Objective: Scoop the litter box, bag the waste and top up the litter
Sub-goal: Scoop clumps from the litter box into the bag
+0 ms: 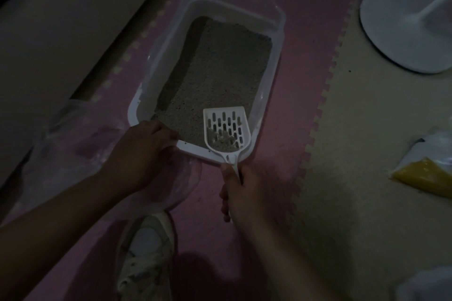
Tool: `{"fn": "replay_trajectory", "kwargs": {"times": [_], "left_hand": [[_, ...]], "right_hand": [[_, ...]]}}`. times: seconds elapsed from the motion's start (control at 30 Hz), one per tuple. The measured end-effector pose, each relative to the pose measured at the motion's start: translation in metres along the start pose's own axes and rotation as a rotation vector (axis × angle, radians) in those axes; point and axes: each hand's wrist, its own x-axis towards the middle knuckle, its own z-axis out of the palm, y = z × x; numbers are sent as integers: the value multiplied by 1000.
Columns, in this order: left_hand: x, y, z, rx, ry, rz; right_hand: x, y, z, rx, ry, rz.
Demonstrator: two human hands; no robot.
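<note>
Now the right hand grips the scoop holding litter clumps over the litter box, while the left hand clasps its near rim

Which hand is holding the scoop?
The right hand grips the white scoop by its handle. The left hand only holds the litter box by its near rim.

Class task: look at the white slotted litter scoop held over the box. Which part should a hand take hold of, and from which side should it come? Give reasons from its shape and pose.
Take the scoop by its narrow handle, from the near side, as the right hand does now. The handle points toward the person past the litter box rim; the wide slotted head carries clumps, so it should stay level and untouched.
</note>
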Motion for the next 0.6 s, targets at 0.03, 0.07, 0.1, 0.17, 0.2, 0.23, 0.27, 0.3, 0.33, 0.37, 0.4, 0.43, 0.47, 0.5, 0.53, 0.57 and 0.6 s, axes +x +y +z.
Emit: {"fn": "replay_trajectory", "kwargs": {"times": [0.03, 0.07, 0.1, 0.17, 0.2, 0.23, 0.27, 0.3, 0.33, 0.37, 0.4, 0.43, 0.47, 0.5, 0.53, 0.57, 0.6], "left_hand": [[0, 1, 0, 8, 1, -2], [1, 1, 1, 11, 6, -2], [1, 2, 1, 10, 13, 3], [0, 2, 1, 9, 14, 18], [0, 2, 1, 7, 13, 23], [1, 2, 1, 4, 14, 23], [1, 1, 1, 3, 15, 18], [1, 1, 2, 2, 14, 13], [1, 1, 3, 3, 14, 7], [1, 1, 4, 7, 16, 5], [1, 0, 5, 9, 18, 6], [1, 0, 5, 7, 19, 7], [0, 0, 6, 5, 22, 10], [0, 0, 6, 6, 34, 15], [0, 0, 5, 7, 40, 14], [-1, 0, 5, 8, 39, 15], [0, 1, 4, 11, 39, 14]], "right_hand": [[0, 0, -1, 10, -3, 2], [0, 0, -2, 17, -6, 2], [0, 0, -2, 19, -7, 3], [0, 0, -2, 17, -4, 8], [0, 0, -2, 19, -5, 7], [1, 1, -2, 20, -8, 5], [1, 2, -1, 20, -11, 8], [1, 2, -1, 24, -12, 10], [1, 2, -1, 29, -11, 8], [2, 2, -1, 32, -10, 5], [2, 2, -1, 37, -10, 3], [1, 2, -2, 39, -9, -1], [1, 1, -2, 36, -11, -6], [1, 2, -2, 28, -15, -7], [1, 3, -2, 27, -20, 0], [0, 3, -3, 34, -25, 9], [0, 4, -3, 40, -27, 7]]}}
